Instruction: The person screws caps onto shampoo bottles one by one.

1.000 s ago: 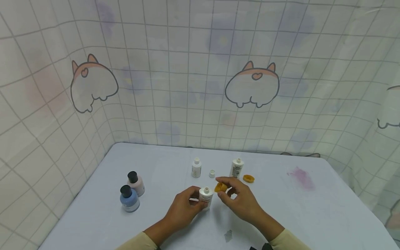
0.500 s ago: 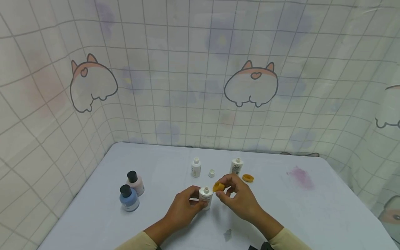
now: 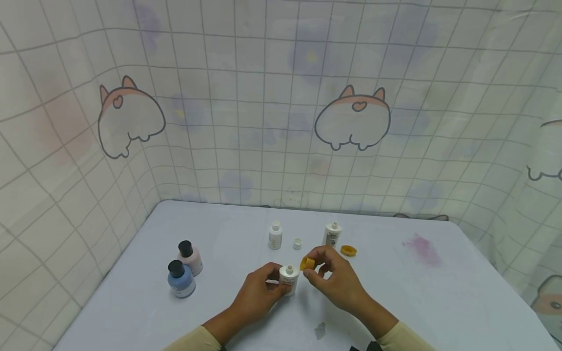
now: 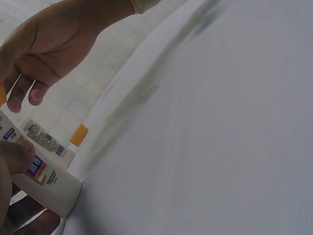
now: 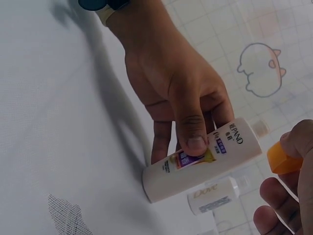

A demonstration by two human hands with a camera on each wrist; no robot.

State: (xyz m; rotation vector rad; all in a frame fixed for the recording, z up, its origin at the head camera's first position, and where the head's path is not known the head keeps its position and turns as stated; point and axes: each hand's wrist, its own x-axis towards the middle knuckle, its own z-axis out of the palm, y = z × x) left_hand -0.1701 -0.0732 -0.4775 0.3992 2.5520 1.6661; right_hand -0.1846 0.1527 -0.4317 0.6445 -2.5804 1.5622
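My left hand grips a white shampoo bottle around its body, thumb across the printed label. The bottle stands on the table with its neck bare. Beside that neck, my right hand pinches an orange cap between thumb and forefinger, tilted and apart from the bottle. Behind the right hand stands another uncapped white bottle, and a second orange cap lies to its right. A small white bottle without its cap and a little white cap are farther back.
On the left of the table stand a blue bottle and a pale pink bottle, both with black caps. A pink stain marks the tabletop at right. A grid-patterned curtain hangs behind and at the sides.
The orange cap has turned in my right fingers and shifted slightly left. My left hand and its bottle stay nearly in place.
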